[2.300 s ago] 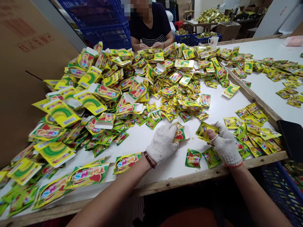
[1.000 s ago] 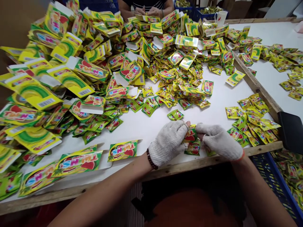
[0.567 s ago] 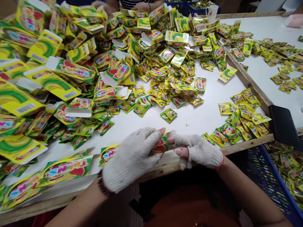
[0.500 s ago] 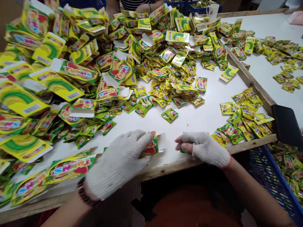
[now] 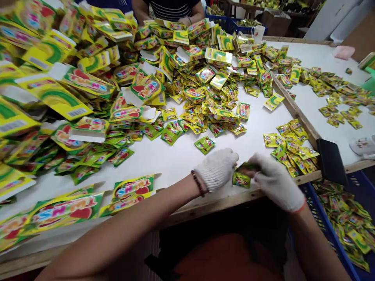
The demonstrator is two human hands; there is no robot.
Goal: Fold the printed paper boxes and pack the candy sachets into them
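My right hand [image 5: 278,181], in a white knitted glove with bare fingertips, is closed on a small green candy sachet [image 5: 247,167] by the table's front edge. Another green sachet [image 5: 241,180] is right below its fingers. My left hand [image 5: 218,168], gloved too, reaches across to the right with curled fingers close to these sachets; what it grips, if anything, is hidden. A lone green sachet [image 5: 204,145] lies behind my left hand. Left of my forearm, printed "TWINS" candy boxes [image 5: 133,188] lie in a row along the front edge.
A large heap of yellow-green boxes [image 5: 54,93] and sachets fills the left and back. More sachets [image 5: 293,146] lie right, beside a wooden divider [image 5: 295,111] and a black phone [image 5: 331,162]. A blue crate [image 5: 313,207] stands below. Another person [image 5: 172,9] is across the table.
My left hand has let go of the candy box at the front edge and moved right, beside my right hand. The view has shifted to the right. My right hand now shows a green sachet.
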